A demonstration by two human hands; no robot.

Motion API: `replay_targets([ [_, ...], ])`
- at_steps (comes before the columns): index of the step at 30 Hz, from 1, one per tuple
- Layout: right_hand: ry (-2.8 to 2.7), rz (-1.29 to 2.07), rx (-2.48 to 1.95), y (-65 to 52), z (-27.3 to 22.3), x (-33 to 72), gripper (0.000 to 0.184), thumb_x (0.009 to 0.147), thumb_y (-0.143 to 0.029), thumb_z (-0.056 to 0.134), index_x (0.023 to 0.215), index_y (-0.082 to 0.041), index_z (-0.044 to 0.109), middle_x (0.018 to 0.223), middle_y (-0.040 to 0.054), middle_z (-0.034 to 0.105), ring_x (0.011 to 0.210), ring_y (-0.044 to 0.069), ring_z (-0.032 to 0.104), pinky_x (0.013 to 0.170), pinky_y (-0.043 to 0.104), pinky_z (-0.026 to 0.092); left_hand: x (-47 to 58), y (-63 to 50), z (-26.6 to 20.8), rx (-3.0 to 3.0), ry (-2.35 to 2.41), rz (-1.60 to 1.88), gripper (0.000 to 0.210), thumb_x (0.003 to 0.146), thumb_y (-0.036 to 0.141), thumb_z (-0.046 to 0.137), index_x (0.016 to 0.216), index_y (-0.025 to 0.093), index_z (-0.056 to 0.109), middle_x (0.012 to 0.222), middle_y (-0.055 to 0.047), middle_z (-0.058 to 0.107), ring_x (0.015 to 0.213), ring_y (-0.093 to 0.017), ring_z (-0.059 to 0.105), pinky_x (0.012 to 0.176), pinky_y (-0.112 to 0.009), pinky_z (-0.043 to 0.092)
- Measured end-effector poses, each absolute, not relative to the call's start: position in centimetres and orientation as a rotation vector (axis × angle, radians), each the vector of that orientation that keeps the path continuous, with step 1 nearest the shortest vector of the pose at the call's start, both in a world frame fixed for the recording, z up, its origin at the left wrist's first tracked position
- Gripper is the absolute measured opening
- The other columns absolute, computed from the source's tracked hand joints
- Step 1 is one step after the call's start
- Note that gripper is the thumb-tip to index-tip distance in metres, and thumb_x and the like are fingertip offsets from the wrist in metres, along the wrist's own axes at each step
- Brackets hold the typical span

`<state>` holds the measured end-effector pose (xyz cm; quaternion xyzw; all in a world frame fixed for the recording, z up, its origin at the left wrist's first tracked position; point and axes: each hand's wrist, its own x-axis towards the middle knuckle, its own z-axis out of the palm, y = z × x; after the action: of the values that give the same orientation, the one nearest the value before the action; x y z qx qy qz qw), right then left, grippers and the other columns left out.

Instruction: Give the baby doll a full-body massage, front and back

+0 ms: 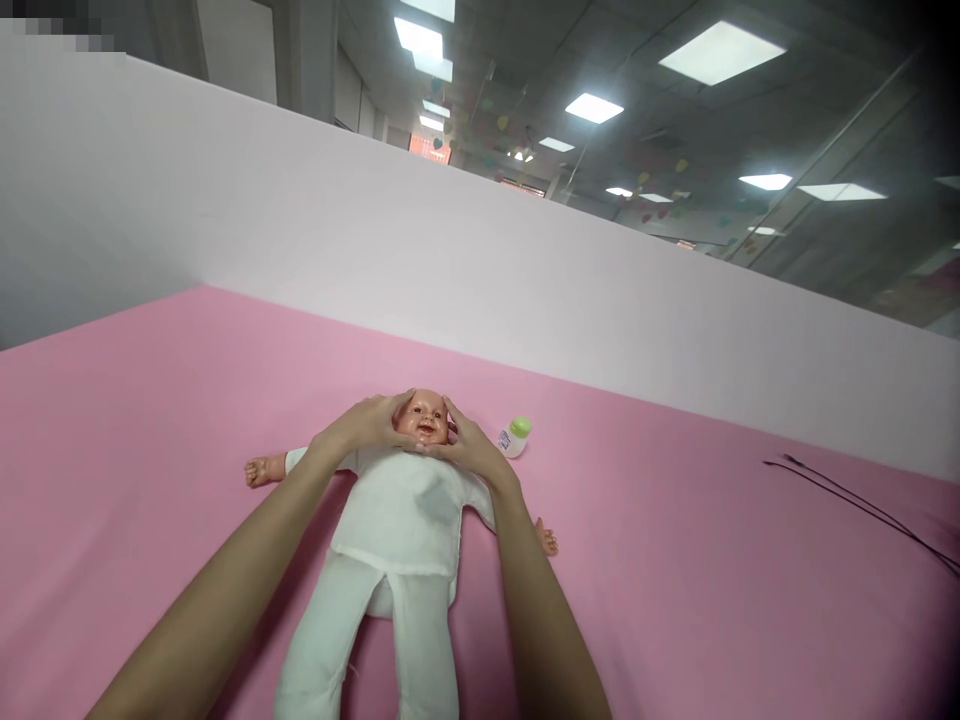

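A baby doll with a white cloth body lies on its back on the pink surface, arms spread out and face up. My left hand cups one side of the doll's head, fingers near the forehead and thumb by the chin. On the opposite side, my right hand curves round the cheek in the same way, its thumb under the chin. Both thumbs nearly meet below the doll's mouth. Just right of my right hand, a small clear bottle with a green cap rests on the surface.
A pink covering spreads over the table. Behind it runs a pale partition wall. Thin black cables lie at the right edge. Beyond the wall are ceiling lights and small hanging decorations.
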<state>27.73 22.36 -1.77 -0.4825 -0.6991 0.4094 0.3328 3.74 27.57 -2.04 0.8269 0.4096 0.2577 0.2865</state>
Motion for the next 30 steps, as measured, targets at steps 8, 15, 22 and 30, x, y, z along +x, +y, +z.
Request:
replay_targets([
  [8, -1.754, 1.174, -1.277, 22.7, -2.2, 29.1, 0.100, 0.080, -0.051, 0.085, 0.163, -0.029, 0.033, 0.170, 0.0086, 0.029, 0.154, 0.032, 0.035, 0.124, 0.050, 0.035, 2.9, 28.1, -1.7, 2.182, 0.966, 0.614, 0.063, 0.091, 0.068, 0.051, 0.132, 0.023, 0.066, 0.114, -0.009, 0.076, 0.093, -0.028, 0.070, 0.076, -0.033, 0.050],
  [15, -1.885, 0.993, -1.309, 22.7, -1.9, 27.5, 0.103, 0.077, -0.048, 0.088, 0.162, -0.030, 0.033, 0.155, 0.0096, 0.053, 0.139, 0.032, 0.055, 0.115, 0.048, 0.047, 3.9, 26.7, -1.0, 2.257, 1.163, 0.564, 0.087, 0.073, 0.068, 0.074, 0.146, 0.024, 0.056, 0.118, -0.012, 0.074, 0.103, -0.033, 0.070, 0.077, -0.033, 0.049],
  [22, -1.752, 1.151, -1.312, 23.4, -3.3, 29.6, 0.087, 0.091, -0.062, 0.069, 0.163, -0.029, 0.031, 0.170, 0.0053, 0.029, 0.154, 0.029, 0.035, 0.126, 0.048, 0.032, 2.4, 28.6, -2.6, 2.094, 0.899, 0.668, 0.068, 0.087, 0.057, 0.061, 0.145, 0.022, 0.061, 0.122, -0.010, 0.075, 0.108, -0.033, 0.069, 0.089, -0.038, 0.052],
  [30, -1.668, 1.077, -1.317, 23.1, -3.2, 28.8, 0.081, 0.094, -0.076, 0.053, 0.158, -0.027, 0.043, 0.168, 0.0063, 0.034, 0.154, 0.026, 0.035, 0.127, 0.047, 0.030, 3.6, 29.0, -3.4, 2.104, 0.924, 0.726, 0.066, 0.100, 0.061, 0.036, 0.143, 0.019, 0.062, 0.152, -0.012, 0.057, 0.138, -0.033, 0.055, 0.113, -0.043, 0.042],
])
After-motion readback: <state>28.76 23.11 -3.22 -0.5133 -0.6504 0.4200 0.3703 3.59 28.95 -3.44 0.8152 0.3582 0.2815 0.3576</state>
